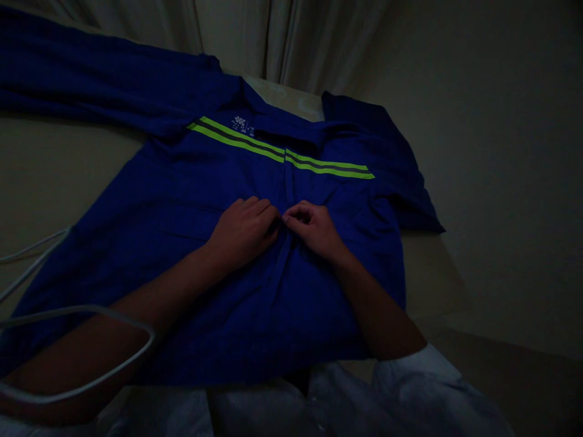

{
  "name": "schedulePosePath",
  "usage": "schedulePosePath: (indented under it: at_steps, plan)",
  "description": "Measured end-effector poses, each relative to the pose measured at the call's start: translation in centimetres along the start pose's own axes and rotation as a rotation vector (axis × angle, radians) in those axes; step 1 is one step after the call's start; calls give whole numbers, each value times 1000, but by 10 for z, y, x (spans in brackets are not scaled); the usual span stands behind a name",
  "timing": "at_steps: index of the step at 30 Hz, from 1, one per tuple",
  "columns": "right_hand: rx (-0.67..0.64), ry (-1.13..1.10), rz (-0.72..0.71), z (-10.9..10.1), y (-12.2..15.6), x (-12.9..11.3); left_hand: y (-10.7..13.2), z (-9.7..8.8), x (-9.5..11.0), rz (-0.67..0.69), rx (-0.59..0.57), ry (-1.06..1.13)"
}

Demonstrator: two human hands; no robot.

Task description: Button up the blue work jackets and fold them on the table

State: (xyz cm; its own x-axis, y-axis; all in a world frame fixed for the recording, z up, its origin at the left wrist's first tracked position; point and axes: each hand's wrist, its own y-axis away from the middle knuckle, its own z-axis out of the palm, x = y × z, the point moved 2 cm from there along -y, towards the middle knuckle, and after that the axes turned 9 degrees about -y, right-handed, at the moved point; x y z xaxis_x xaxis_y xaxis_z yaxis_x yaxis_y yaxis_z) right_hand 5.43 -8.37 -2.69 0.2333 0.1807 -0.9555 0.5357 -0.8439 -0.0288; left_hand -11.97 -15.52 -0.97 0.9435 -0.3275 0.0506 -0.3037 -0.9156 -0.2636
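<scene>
A blue work jacket (218, 176) with a yellow-green reflective stripe across the chest lies spread out, front side up, its collar away from me. My left hand (246, 227) is closed at the front opening, fingers curled over the fabric edge. Just beside it, my right hand (314, 224) pinches the same front edge between thumb and forefinger. The two hands nearly touch at the middle, below the stripe. Whatever small fastener may sit between the fingertips is hidden and too dark to make out.
A pale table (91, 145) lies beneath the jacket. A white cable (91, 309) loops across the lower left, over my left forearm. Behind the table hang curtains (319, 42), and a plain wall (501, 152) stands at right.
</scene>
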Motion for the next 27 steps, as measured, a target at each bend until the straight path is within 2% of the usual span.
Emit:
schedulePosePath:
  at_steps: [7, 11, 18, 27]
  plan:
    - [22, 70, -82, -2, 2, -5, 0, -5, 1, 80, 73, -117]
    - [22, 105, -123, -3, 3, -5, 1, -2, 0, 77, 49, -131]
    - [-52, 106, -129, -8, 4, -4, -1, -4, 2, 75, -2, -104]
    - [-111, 178, -220, -11, 4, -5, 0, -1, 1, 75, 0, -139]
